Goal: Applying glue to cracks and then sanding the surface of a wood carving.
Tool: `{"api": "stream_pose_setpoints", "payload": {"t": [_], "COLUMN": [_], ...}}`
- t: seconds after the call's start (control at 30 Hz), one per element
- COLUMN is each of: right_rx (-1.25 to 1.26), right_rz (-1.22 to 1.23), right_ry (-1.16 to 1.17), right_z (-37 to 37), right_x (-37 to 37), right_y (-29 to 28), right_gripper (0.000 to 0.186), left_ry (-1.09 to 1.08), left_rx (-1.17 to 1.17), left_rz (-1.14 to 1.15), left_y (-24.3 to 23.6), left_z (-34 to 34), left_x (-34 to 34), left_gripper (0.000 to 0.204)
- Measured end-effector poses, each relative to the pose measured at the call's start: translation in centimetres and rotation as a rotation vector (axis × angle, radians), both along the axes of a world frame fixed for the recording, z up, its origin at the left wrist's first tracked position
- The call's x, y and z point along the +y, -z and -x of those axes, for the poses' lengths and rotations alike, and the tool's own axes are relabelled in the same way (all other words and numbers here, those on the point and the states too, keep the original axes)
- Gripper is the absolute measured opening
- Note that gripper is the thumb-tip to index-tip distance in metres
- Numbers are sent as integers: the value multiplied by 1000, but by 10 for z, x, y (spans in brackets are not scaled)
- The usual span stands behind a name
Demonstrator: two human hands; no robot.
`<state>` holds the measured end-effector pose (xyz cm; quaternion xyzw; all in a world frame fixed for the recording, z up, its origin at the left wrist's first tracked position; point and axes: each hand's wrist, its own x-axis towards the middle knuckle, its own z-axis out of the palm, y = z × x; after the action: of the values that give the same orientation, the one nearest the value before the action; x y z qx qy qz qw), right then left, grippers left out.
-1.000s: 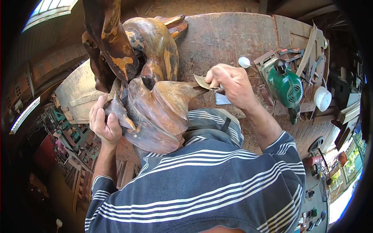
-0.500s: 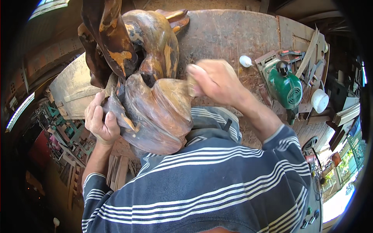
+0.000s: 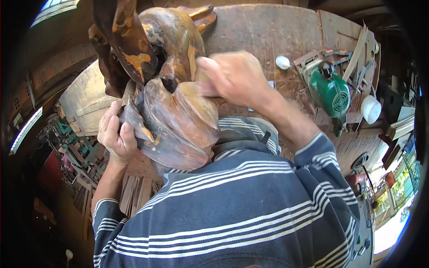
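Note:
A large wood carving [image 3: 178, 120], brown with swirling folds and patches of lighter yellow wood, leans against my body at the table's near side. My left hand [image 3: 117, 134] grips its thin left edge, thumb in front and fingers behind. Across the upper right fold, my right hand [image 3: 232, 78] is closed and pressed to the surface. It holds a small tan piece of sandpaper [image 3: 204, 89], blurred by motion and mostly hidden by the fingers. Dark twisting limbs [image 3: 129, 44] of the carving rise at the far left.
The worn wooden tabletop [image 3: 259, 31] spreads beyond the carving. On its right lie a green power tool [image 3: 333, 96], a small white bulb-shaped thing [image 3: 282, 62], a white container [image 3: 370, 109], and hand tools with wood strips [image 3: 357, 53]. Machinery and timber offcuts [image 3: 138, 192] stand on the left.
My right hand has moved left and slightly upward over the fold with the sandpaper. My left hand keeps its hold on the carving's edge. The view has shifted slightly.

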<state>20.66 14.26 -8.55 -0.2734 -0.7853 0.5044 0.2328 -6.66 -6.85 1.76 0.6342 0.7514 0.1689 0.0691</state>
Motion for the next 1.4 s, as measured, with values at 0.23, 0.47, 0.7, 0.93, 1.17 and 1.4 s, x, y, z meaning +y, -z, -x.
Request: {"api": "stream_pose_setpoints", "payload": {"t": [0.23, 0.47, 0.7, 0.93, 1.17, 1.4], "right_rx": [23, 26, -12, 22, 41, 67], "right_rz": [-241, 498, -134, -169, -75, -410], "right_ry": [12, 181, 113, 37, -28, -25], "right_z": [-2, -50, -32, -1, -37, -20], "right_x": [-1, -23, -15, 2, 6, 6], "right_y": [5, 28, 19, -7, 34, 21], "right_gripper": [38, 28, 39, 35, 29, 37], "left_ry": [73, 47, 19, -8, 15, 3], "left_rx": [-5, 6, -5, -30, 4, 1], "left_rz": [-9, -9, -25, 2, -17, -3], "left_y": [6, 1, -1, 0, 3, 2], "left_z": [-2, -4, -2, -3, -2, -2], "left_x": [8, 10, 4, 0, 9, 3], "left_gripper": [40, 37, 36, 37, 39, 38]}}
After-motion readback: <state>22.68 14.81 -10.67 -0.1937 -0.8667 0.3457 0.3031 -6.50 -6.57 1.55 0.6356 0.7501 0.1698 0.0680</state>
